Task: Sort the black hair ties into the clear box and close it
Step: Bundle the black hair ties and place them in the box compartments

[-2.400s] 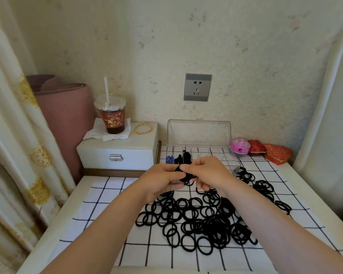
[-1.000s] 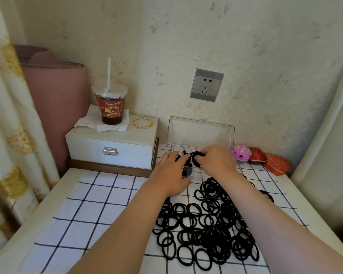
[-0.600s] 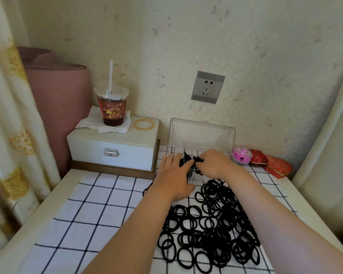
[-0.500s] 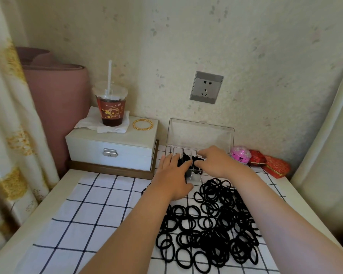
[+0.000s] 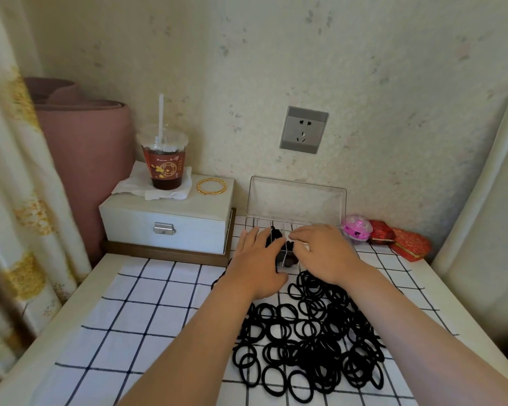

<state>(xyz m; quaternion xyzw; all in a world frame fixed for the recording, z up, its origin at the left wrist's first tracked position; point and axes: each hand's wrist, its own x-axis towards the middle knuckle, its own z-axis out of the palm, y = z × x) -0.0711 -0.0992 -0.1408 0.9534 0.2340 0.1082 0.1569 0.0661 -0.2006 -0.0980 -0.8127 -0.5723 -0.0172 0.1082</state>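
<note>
Wide white cloth with a dark grid (image 5: 147, 303), flat over a pale tabletop against a speckled cream wall. At the left edge, a cream curtain with gold patches (image 5: 9, 200); behind it, a dusty-pink rolled mat (image 5: 82, 159) standing upright.

On the near right of the cloth, a loose heap of black elastic hair ties (image 5: 308, 341), many overlapping. At the back left, a white rectangular jewellery case with a metal clasp (image 5: 188, 224). Just right of it, by the wall, a clear plastic compartment box (image 5: 296, 197), lid upright and leaning back, with a few black ties already down in one middle compartment.

Left hand (image 5: 258, 265) flat, fingers straight and together, resting over the front left of the clear box. Right hand (image 5: 323, 253) over the middle compartments, fingers bent downward onto the ties there; pressing or pinching, cannot tell.

On the case, a clear lidded cup of dark drink with a white straw (image 5: 165, 165) on a white napkin. On the wall, a grey socket plate (image 5: 303, 129). Right of the box, two red embroidered pouches (image 5: 405, 243) and a round pink trinket (image 5: 357, 227). Beside the cup, a thin gold bangle (image 5: 211, 186).
</note>
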